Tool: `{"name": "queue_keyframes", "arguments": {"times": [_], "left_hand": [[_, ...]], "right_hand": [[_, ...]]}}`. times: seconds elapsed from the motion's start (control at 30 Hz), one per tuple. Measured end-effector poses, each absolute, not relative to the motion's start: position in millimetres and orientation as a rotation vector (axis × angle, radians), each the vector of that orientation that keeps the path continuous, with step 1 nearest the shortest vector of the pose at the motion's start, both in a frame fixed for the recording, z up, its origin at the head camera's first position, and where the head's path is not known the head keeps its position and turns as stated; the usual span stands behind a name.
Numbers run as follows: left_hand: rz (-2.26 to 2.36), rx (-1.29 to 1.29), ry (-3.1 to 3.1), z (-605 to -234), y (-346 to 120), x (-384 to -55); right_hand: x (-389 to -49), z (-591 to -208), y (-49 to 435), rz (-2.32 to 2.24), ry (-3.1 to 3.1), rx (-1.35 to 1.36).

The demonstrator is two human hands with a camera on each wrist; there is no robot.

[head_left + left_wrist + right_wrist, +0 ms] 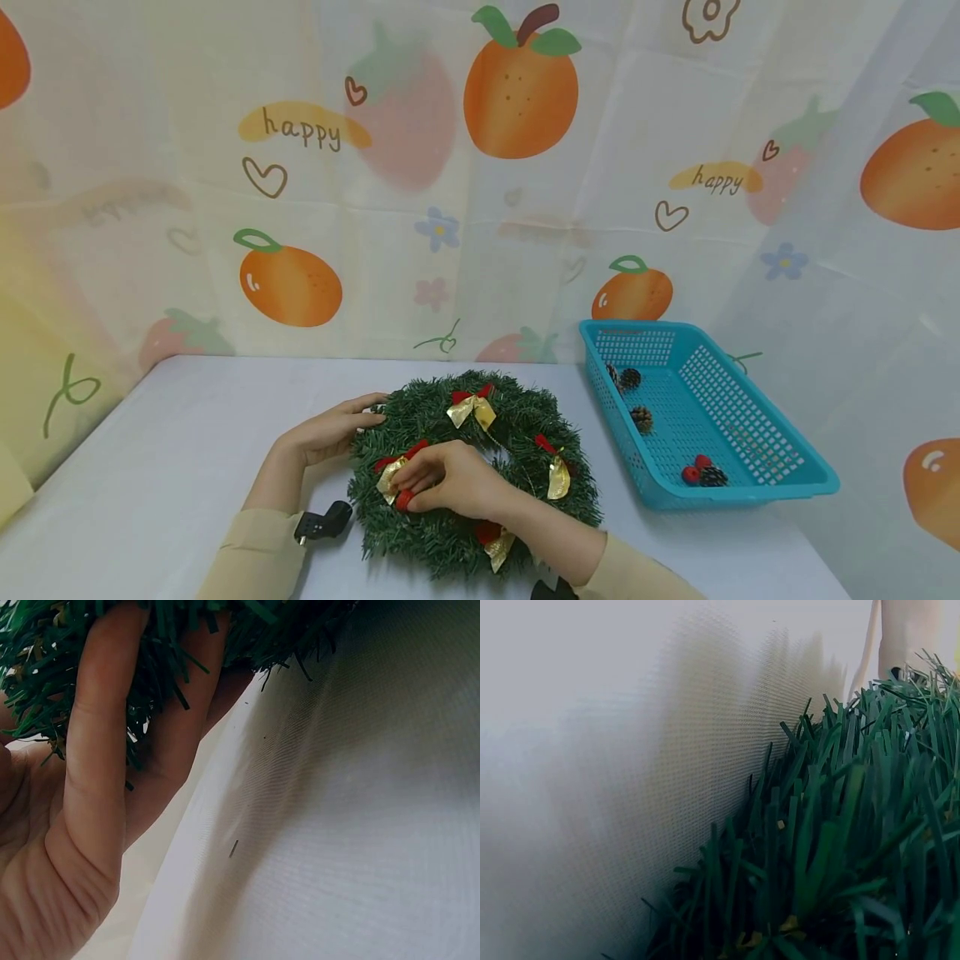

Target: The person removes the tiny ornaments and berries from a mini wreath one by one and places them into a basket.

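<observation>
A green artificial wreath [420, 542] lies on the table, with red and gold bows tied at several spots around its ring. At its upper left edge, my left hand [330, 429] grips the greenery; the left wrist view shows the fingers [101, 750] curled against the bristly needles. Over the left part of the ring, my right hand [468, 483] pinches a small red ball [405, 500] between thumb and fingers, right beside the left bow [390, 480]. Only greenery and white cloth appear in the right wrist view; the right hand itself is out of that picture.
A blue plastic basket [750, 492] stands to the right of the wreath. Inside it are several pine cones [642, 419] and red balls [690, 475]. White cloth covers the table [150, 500], and a fruit-printed curtain [420, 275] hangs behind it.
</observation>
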State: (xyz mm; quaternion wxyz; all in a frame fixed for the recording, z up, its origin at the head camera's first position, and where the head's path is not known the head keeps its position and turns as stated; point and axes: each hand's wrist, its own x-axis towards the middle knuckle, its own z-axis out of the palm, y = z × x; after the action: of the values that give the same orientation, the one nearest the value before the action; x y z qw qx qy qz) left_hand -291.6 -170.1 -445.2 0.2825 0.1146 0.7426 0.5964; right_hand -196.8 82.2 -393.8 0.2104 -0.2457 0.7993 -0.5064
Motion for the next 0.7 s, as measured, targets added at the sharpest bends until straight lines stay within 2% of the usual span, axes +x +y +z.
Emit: {"name": "queue_keyframes", "arguments": {"times": [0.7], "left_hand": [[1.593, 0.308, 1.986, -441.2, -169.2, -288.8]], "right_hand": [[-201.8, -386.4, 102.2, -1.465, 2.148, -0.628]]}}
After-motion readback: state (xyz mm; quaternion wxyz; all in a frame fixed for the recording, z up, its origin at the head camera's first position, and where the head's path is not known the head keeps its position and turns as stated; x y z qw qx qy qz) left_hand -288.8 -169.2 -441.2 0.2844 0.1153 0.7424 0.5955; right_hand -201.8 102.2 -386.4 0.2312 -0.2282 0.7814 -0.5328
